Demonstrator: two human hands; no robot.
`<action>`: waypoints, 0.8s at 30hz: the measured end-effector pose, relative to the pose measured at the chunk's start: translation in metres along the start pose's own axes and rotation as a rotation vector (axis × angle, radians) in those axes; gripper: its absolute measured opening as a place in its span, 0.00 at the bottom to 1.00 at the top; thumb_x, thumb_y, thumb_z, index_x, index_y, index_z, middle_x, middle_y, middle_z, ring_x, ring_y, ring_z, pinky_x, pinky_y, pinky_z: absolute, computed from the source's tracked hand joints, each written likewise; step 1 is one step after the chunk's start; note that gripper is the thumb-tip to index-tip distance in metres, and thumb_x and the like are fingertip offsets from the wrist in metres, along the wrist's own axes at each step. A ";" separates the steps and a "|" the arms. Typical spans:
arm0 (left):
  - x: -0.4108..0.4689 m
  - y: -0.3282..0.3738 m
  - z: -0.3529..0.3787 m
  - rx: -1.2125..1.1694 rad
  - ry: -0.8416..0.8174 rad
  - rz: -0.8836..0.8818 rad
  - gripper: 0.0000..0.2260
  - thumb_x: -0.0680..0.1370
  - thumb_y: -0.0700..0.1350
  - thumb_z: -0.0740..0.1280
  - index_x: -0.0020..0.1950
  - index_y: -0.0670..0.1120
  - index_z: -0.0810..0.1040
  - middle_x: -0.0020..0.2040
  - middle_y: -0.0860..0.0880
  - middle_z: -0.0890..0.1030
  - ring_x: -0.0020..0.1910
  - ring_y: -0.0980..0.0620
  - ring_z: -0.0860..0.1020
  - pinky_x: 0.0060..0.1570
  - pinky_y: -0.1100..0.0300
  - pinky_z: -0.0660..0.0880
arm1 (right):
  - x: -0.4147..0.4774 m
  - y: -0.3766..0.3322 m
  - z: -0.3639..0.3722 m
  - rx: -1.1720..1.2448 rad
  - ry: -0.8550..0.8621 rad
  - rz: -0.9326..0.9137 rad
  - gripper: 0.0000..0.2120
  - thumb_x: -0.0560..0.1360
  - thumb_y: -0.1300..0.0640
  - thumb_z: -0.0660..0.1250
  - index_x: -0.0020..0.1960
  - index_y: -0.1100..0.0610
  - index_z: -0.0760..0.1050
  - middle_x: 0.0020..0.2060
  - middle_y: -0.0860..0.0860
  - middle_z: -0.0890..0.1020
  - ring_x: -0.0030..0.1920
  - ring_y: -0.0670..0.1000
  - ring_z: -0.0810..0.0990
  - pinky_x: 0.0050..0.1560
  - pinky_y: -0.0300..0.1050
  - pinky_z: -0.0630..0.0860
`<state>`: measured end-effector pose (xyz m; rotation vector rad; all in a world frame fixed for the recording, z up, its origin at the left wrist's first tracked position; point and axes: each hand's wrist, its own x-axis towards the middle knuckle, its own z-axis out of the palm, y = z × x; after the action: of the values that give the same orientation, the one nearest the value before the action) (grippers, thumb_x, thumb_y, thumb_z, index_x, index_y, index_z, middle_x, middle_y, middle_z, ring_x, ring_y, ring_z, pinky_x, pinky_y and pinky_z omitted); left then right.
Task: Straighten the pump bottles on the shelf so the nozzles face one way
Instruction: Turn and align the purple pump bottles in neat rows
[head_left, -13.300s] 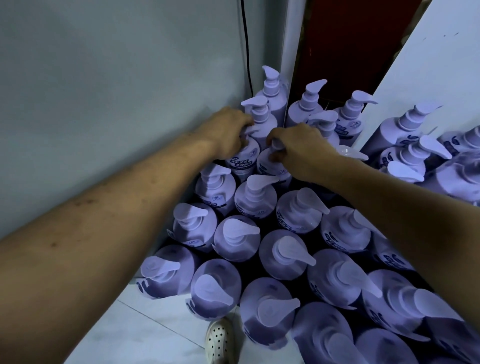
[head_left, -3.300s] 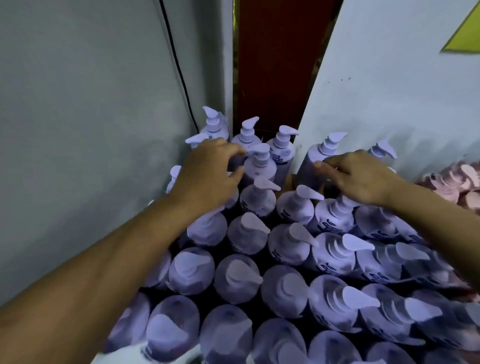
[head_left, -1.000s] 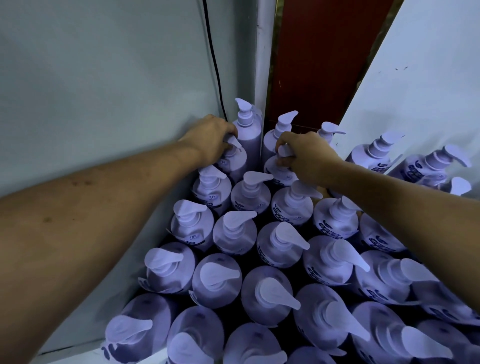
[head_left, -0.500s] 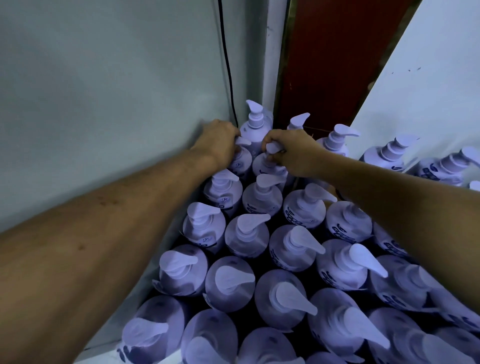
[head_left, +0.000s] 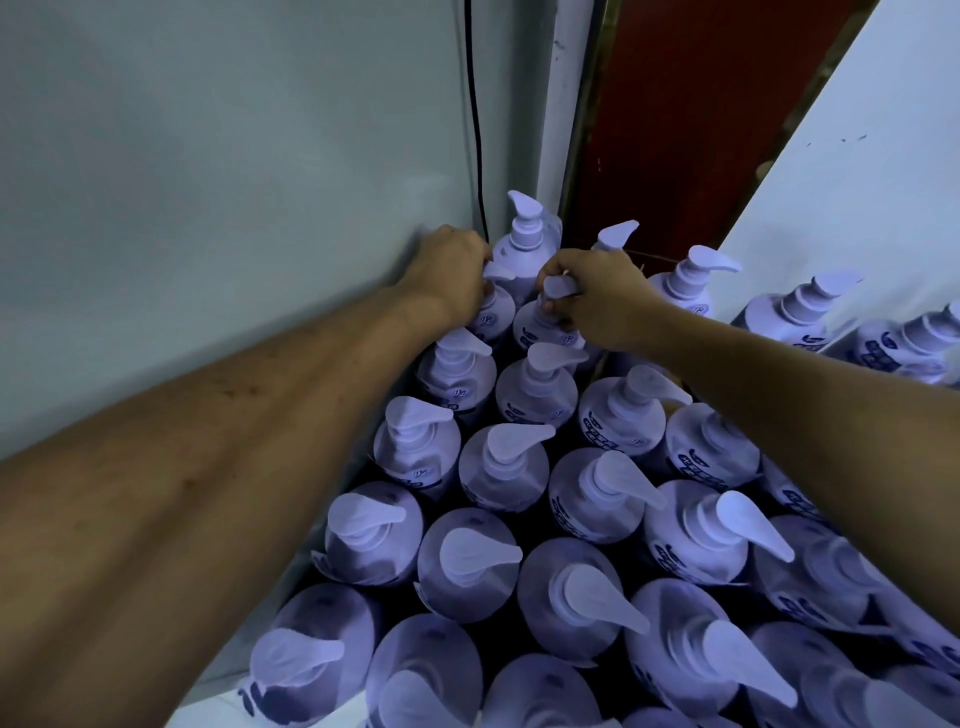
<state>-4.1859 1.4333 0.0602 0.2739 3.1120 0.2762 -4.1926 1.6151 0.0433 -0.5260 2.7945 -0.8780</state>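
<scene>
Head view: in the corner by the wall (head_left: 234, 182), your left hand (head_left: 449, 275) clasps one pump bottle (head_left: 493, 318) by its top while your right hand (head_left: 602, 296) pinches the neighbouring bottle (head_left: 540, 330) by its nozzle; next, probably twist both rightward to match the nearer bottles (head_left: 480, 553).

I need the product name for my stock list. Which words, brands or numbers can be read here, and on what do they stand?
None can be read.
Dark blue print on the pump bottles: too blurred.
Small script mark on a bottle near the wall: too small.
</scene>
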 end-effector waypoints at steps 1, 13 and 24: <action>0.000 0.000 0.000 -0.002 -0.002 -0.003 0.11 0.77 0.43 0.65 0.53 0.37 0.79 0.54 0.37 0.80 0.56 0.38 0.74 0.54 0.52 0.68 | -0.001 0.001 0.001 0.013 0.001 -0.002 0.10 0.74 0.66 0.66 0.54 0.58 0.76 0.44 0.52 0.79 0.43 0.51 0.78 0.41 0.44 0.75; 0.003 0.004 0.000 0.085 -0.038 -0.045 0.08 0.73 0.42 0.65 0.50 0.40 0.76 0.53 0.39 0.79 0.52 0.39 0.75 0.46 0.53 0.71 | -0.011 0.024 -0.006 0.049 -0.020 -0.004 0.24 0.72 0.49 0.73 0.65 0.48 0.71 0.55 0.45 0.77 0.51 0.46 0.74 0.49 0.37 0.67; 0.014 0.004 -0.008 0.096 -0.179 0.108 0.08 0.75 0.40 0.65 0.52 0.39 0.79 0.49 0.38 0.78 0.47 0.40 0.74 0.41 0.56 0.66 | -0.008 0.016 -0.010 0.043 -0.055 0.014 0.22 0.74 0.44 0.69 0.65 0.52 0.73 0.52 0.48 0.76 0.50 0.49 0.72 0.50 0.43 0.66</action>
<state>-4.1995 1.4383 0.0690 0.4423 2.9425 0.0961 -4.1918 1.6355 0.0422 -0.5157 2.7201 -0.9046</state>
